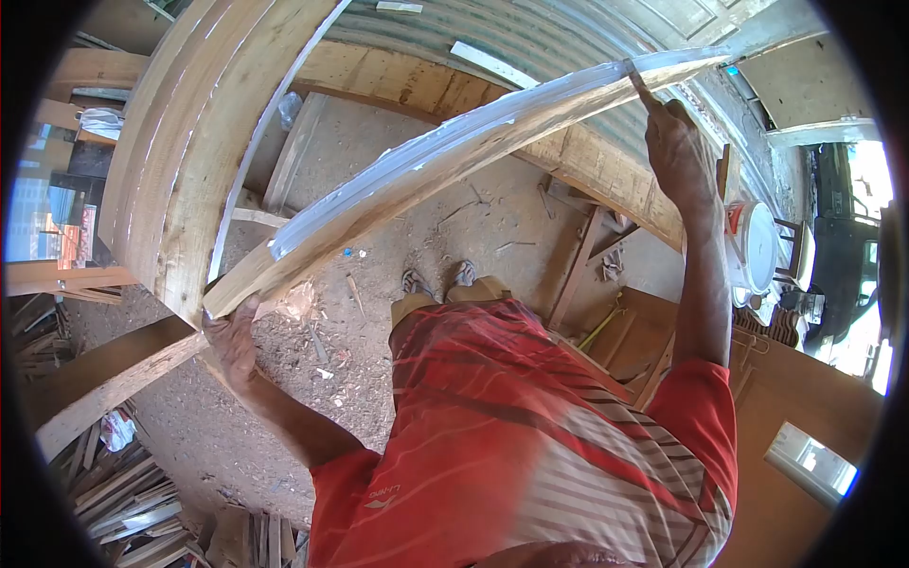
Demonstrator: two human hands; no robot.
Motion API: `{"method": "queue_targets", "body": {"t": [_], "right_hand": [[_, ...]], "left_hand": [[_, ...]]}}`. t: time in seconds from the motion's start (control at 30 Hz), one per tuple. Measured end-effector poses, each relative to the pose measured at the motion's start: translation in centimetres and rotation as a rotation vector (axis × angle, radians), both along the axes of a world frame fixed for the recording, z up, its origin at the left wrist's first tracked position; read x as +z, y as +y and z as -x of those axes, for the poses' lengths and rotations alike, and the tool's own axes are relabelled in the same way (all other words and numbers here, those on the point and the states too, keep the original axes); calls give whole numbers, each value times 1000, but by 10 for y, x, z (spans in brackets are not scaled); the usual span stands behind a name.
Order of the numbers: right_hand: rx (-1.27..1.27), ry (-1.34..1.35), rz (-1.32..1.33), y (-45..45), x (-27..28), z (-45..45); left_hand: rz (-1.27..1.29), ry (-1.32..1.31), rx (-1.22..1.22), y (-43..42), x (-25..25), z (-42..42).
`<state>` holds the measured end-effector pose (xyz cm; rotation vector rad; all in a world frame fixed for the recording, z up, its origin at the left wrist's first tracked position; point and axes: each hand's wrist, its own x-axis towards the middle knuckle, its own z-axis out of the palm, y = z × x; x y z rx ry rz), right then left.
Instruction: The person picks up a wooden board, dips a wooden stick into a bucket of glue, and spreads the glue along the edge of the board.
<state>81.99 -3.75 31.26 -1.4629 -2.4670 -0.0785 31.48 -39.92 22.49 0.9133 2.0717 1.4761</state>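
A long wooden plank (pixel 398 204) slants across the view, its upper face coated with a whitish paste (pixel 426 142) that looks smeared and uneven. At the near left end of the plank, my left hand (pixel 235 341) is closed around it, thumb on the near side. My right hand (pixel 677 142) is at the far right part of the plank. Its index finger stretches out and touches the coated edge, while the other fingers are curled in. No tool shows in this hand.
Stacked curved timber pieces (pixel 180 161) with white seams stand at left. A wooden beam (pixel 114 379) lies below them. Scrap wood (pixel 123 502) is piled lower left. A white bucket (pixel 753 246) stands at right, near a wooden panel (pixel 786 417). Shavings (pixel 294 303) litter the floor.
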Motion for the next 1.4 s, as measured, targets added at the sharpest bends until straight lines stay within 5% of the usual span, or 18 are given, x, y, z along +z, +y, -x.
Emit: {"method": "queue_targets", "body": {"t": [0.13, 0.23, 0.33, 0.47, 0.57, 0.67, 0.7, 0.77, 0.9, 1.1, 1.4], "right_hand": [[142, 210, -129, 8, 3, -5], [-122, 368, 436, -4, 36, 15], [24, 452, 333, 23, 37, 2], [113, 27, 227, 63, 66, -23], [334, 71, -116, 80, 45, -45], [169, -112, -255, 65, 0, -67], [287, 171, -206, 49, -9, -55], [154, 231, -165, 29, -25, -35], [0, 271, -96, -8, -56, -13], [-6, 170, -142, 8, -30, -47], [247, 187, -30, -36, -14, 15]], "left_hand": [[13, 3, 18, -1, 3, -2], [-21, -15, -28, -1, 4, 0], [-31, -24, -39, -3, 3, 3], [-12, -28, -60, -3, 5, 4], [-21, -24, -52, -6, -1, 9], [-44, -10, -39, -11, -9, 12], [-19, 5, -24, -12, -9, 11], [32, 41, -2, -10, -6, 10], [11, 5, -57, -9, -4, 10], [64, 2, -28, -14, -9, 17], [86, 23, 21, -18, -12, 12]]}}
